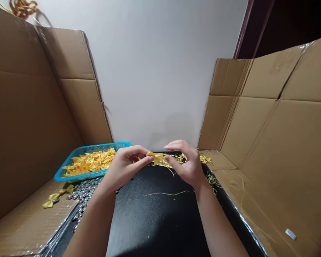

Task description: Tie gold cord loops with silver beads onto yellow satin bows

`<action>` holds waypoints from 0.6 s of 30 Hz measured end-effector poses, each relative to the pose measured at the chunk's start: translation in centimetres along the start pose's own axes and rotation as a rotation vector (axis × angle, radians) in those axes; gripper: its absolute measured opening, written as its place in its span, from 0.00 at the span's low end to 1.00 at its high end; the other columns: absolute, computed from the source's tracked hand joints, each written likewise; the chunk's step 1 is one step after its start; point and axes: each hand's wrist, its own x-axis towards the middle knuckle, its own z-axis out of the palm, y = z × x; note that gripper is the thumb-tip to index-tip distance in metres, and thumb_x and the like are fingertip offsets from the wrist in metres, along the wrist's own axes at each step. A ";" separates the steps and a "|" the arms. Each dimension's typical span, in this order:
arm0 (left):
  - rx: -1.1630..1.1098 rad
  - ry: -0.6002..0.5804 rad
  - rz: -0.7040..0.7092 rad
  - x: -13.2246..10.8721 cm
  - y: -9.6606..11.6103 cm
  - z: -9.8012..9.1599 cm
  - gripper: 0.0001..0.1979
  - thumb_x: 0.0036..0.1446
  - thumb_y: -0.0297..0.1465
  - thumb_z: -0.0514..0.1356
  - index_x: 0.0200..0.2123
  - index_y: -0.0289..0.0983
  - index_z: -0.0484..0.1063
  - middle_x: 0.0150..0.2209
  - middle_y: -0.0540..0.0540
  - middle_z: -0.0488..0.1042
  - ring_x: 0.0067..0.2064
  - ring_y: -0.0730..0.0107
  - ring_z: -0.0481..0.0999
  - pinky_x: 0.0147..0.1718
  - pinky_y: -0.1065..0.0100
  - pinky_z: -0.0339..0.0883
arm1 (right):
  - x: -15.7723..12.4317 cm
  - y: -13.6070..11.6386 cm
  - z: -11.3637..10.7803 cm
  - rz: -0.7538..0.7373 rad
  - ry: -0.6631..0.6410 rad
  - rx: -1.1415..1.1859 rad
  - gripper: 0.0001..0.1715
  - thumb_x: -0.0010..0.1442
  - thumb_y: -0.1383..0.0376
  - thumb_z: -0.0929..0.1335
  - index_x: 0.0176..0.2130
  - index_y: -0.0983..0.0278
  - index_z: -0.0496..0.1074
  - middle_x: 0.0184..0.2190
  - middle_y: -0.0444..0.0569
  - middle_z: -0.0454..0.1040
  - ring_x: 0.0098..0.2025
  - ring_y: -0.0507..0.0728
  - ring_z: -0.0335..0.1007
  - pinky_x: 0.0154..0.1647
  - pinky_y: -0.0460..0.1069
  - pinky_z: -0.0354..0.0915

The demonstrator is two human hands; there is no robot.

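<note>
I see soft, even light from above; the far wall (160, 71) is bright, the near black mat (155, 221) dim, edges bowed, focus sharp throughout.

Both forearms run off the bottom edge below the hands. The left hand (125, 165) covers one wing of the yellow bow (155, 157), and how the right hand (186, 162) meets it cannot be told. Left of the hands, the small silvery pieces (83, 192) are too small to identify. The ribbon tangle (23, 7) far above left is cut off.
</note>
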 end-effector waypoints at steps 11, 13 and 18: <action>0.330 -0.004 0.237 -0.1 0.3 0.1 0.12 0.59 0.36 0.62 0.25 0.39 0.77 0.24 0.49 0.77 0.24 0.72 0.69 0.22 0.71 0.59 | 0.0 0.0 1.2 0.080 -0.183 -0.159 0.07 0.61 0.68 0.71 0.31 0.61 0.69 0.33 0.45 0.75 0.38 0.56 0.69 0.43 0.51 0.59; 0.366 -0.029 0.265 0.2 -0.3 0.2 0.10 0.61 0.35 0.61 0.30 0.39 0.79 0.27 0.48 0.78 0.26 0.72 0.70 0.25 0.70 0.61 | 0.0 0.2 1.2 0.141 -0.270 -0.159 0.08 0.61 0.68 0.70 0.31 0.62 0.68 0.32 0.44 0.74 0.37 0.55 0.68 0.42 0.51 0.58; 0.497 -0.107 0.430 1.1 -1.9 0.4 0.10 0.64 0.30 0.56 0.45 0.41 0.77 0.33 0.47 0.79 0.33 0.67 0.73 0.33 0.68 0.65 | -0.3 0.8 0.9 0.307 -0.453 -0.101 0.07 0.62 0.68 0.69 0.32 0.63 0.67 0.33 0.44 0.73 0.36 0.54 0.69 0.39 0.49 0.60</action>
